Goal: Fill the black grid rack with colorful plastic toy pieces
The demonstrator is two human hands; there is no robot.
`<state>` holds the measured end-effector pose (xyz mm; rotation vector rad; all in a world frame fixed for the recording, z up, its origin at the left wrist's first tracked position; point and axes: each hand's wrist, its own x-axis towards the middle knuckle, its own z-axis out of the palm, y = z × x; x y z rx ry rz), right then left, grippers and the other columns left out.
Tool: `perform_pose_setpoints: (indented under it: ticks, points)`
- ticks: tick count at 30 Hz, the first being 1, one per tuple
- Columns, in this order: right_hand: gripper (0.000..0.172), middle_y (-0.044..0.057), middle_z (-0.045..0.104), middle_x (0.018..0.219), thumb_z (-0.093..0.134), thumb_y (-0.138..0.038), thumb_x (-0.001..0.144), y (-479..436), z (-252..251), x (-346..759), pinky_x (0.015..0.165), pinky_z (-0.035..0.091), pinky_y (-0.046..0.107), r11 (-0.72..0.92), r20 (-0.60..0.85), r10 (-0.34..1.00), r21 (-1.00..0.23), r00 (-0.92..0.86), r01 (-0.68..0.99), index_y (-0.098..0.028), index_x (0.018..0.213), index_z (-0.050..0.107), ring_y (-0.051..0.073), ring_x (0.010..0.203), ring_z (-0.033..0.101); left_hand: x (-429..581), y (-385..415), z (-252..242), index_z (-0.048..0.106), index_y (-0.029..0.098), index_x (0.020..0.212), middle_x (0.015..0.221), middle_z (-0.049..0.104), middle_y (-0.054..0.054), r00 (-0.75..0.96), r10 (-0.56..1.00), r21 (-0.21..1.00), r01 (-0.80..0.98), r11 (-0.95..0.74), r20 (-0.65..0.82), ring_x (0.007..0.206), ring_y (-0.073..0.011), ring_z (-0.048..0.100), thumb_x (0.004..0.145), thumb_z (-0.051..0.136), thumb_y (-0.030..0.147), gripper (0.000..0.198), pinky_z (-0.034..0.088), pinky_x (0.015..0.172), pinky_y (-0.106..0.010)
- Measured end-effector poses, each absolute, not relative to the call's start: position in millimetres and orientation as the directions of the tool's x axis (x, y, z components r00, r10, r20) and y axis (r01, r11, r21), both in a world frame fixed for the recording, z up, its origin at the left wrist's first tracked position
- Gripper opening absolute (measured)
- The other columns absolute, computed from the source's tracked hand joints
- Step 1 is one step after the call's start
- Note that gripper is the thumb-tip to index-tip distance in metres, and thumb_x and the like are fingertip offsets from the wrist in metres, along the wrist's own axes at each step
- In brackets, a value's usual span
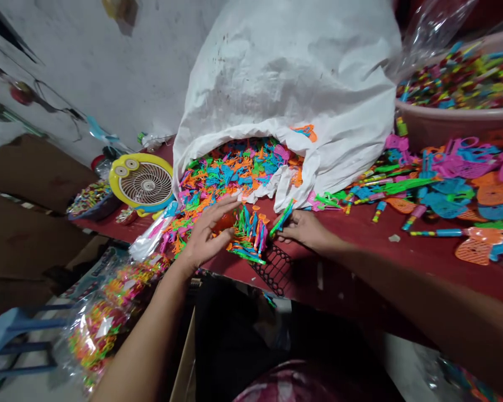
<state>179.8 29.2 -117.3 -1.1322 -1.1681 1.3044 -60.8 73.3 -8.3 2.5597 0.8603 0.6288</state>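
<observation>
yellow desk fan (141,182) — blue plastic stool (17,335)

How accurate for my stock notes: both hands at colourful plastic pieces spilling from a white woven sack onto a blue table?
The table is red, not blue, as the head view shows; left hand and right hand are at the plastic pieces spilling from the white woven sack.

Free room was left on the bare red table (360,268) just in front of the right hand (304,229). Forward reach was blocked by the white sack (276,84), and rightward passage was obstructed by scattered plastic pieces (444,195) below the pink basin (456,125).
</observation>
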Motion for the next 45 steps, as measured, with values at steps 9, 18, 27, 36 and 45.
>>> perform_pose_setpoints:
  ticks: [9, 18, 27, 36, 45]
  points:
    - [0.025, -0.001, 0.065, 0.071, 0.069, -0.03, 0.063, 20.2, -117.8, 179.6, 0.057, 0.047, 0.023, -0.009, -0.014, 0.997, -0.998, -0.08, 0.057, -0.016, 0.082, 0.066, 0.012, 0.063, 0.058, -51.8, 98.1, -12.4, 0.065, 0.027, 0.122, 0.138, 0.058, -0.002, 0.727, 0.609, 0.624, 0.324, -0.711, 0.316, 0.133, -0.0268, 0.047, 0.074, 0.054, 0.018, 0.049, 0.033, 0.115, -0.05]
    - [0.015, 0.002, 0.068, 0.076, 0.063, -0.028, 0.07, 10.3, -130.9, 176.7, 0.065, 0.049, 0.026, 0.241, 0.246, 0.969, -0.903, -0.032, 0.356, -0.018, 0.081, 0.069, 0.016, 0.071, 0.062, -53.1, 99.7, -17.3, 0.067, 0.025, 0.119, 0.135, 0.061, -0.002, 0.713, 0.596, 0.675, 0.235, -0.7, 0.37, 0.132, -0.0252, 0.049, 0.068, 0.05, 0.013, 0.055, 0.033, 0.115, -0.05]
    - [0.014, 0.003, 0.071, 0.082, 0.063, -0.025, 0.075, 4.4, -134.6, 173.4, 0.067, 0.051, 0.028, 0.337, 0.331, 0.941, -0.879, -0.078, 0.337, -0.019, 0.086, 0.068, 0.018, 0.072, 0.065, -55.3, 103.5, -20.6, 0.067, 0.026, 0.117, 0.135, 0.06, -0.002, 0.718, 0.562, 0.644, 0.208, -0.736, 0.411, 0.128, -0.0247, 0.052, 0.072, 0.051, 0.012, 0.05, 0.037, 0.112, -0.05]
    - [0.025, 0.004, 0.059, 0.074, 0.041, -0.024, 0.093, -4.7, -123.7, 161.5, 0.065, 0.044, 0.028, 0.584, 0.511, 0.807, -0.616, -0.296, 0.529, -0.022, 0.076, 0.059, 0.018, 0.072, 0.056, -54.9, 105.3, -24.8, 0.067, 0.026, 0.118, 0.134, 0.062, -0.002, 0.712, 0.548, 0.635, 0.185, -0.75, 0.439, 0.131, -0.0241, 0.051, 0.07, 0.05, 0.01, 0.053, 0.037, 0.112, -0.048]
    - [0.018, 0.004, 0.059, 0.078, 0.043, -0.021, 0.093, -12.5, -129.9, 155.0, 0.062, 0.039, 0.029, 0.56, 0.577, 0.77, -0.406, -0.274, 0.722, -0.02, 0.08, 0.054, 0.017, 0.071, 0.056, -53.8, 100.1, -19.4, 0.065, 0.021, 0.119, 0.131, 0.062, -0.008, 0.7, 0.542, 0.563, 0.24, -0.791, 0.464, 0.126, -0.0241, 0.054, 0.079, 0.053, 0.016, 0.043, 0.042, 0.107, -0.043]
